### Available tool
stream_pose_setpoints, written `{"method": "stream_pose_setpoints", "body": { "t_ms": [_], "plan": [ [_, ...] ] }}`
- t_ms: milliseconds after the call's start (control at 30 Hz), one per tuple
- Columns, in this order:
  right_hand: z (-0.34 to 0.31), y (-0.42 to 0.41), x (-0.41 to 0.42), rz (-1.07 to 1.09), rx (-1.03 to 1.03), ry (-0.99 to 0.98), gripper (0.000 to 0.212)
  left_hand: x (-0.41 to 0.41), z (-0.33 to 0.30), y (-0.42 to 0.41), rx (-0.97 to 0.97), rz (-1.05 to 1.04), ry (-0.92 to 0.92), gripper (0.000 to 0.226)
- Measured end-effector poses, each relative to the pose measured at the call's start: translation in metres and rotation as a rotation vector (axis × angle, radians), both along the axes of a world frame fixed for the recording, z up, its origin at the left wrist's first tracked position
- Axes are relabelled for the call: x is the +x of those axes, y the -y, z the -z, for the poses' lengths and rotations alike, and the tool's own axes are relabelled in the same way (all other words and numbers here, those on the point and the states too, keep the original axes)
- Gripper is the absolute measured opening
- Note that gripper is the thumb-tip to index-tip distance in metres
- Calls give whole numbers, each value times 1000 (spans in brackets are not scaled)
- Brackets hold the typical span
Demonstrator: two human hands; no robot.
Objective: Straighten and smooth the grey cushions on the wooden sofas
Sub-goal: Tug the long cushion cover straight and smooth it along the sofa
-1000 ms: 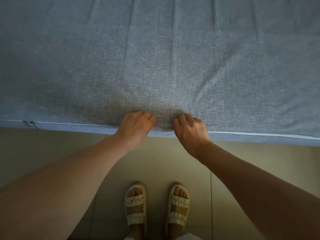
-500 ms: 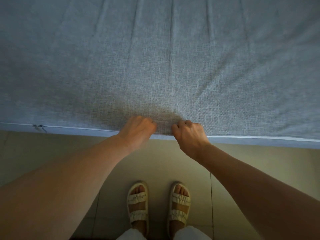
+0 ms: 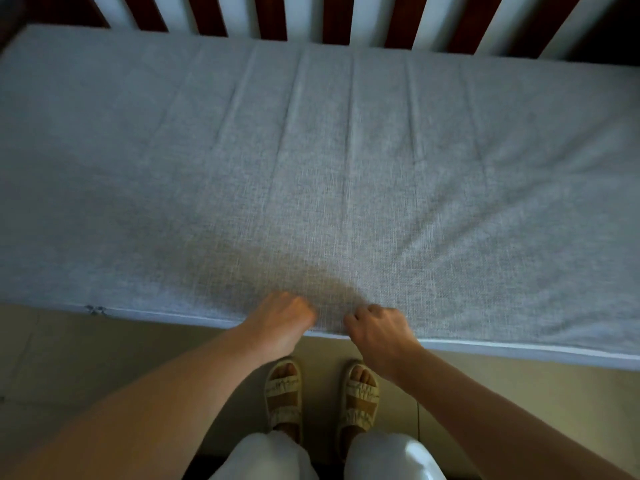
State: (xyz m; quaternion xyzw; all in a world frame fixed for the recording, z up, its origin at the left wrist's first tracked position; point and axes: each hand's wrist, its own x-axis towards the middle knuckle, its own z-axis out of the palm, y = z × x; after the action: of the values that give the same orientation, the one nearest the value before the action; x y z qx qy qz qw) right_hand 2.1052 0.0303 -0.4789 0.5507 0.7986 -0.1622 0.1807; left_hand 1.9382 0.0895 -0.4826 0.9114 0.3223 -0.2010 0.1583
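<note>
Lying lengthwise across the view, the grey cushion runs its long axis from the person's left to their right, its far edge against the dark wooden slats of the sofa back and its near edge, marked by a pale piped seam, facing the person. Several long creases run from the far edge toward the near one around the middle, and slanting folds fan out from the centre of the near edge toward the right end. Both hands sit at that centre. The left hand has its fingers curled down into the fabric at the near edge, seemingly bunching the cover, though the fingertips are hidden. The right hand sits just beside it, with a narrow strip of fabric between them, and its fingers are curled and pinching the cover at the seam. The cushion therefore lies wholly beyond the fingers, away from the body, so a pull toward the person would act along the creases, across the short axis. The folds toward the right end lie nearer the right hand, which looks better placed to deal with them. A small zip pull sits on the seam well to the left. Below, sandalled feet stand on a pale tiled floor.
</note>
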Motion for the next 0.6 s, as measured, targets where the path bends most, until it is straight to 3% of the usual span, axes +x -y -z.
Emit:
{"method": "stream_pose_setpoints", "body": {
  "t_ms": [267, 467, 600],
  "plan": [
    [-90, 0, 2, -58, 27, 17, 27, 0, -91, -3, 22, 28, -23, 17],
    [-162, -18, 10, -87, 71, 23, 25, 5, -160, -27, 67, 64, -15, 39],
    [-208, -36, 17, -72, 104, 22, 27, 15, -208, -45, 130, 75, -32, 26]
  ]
}}
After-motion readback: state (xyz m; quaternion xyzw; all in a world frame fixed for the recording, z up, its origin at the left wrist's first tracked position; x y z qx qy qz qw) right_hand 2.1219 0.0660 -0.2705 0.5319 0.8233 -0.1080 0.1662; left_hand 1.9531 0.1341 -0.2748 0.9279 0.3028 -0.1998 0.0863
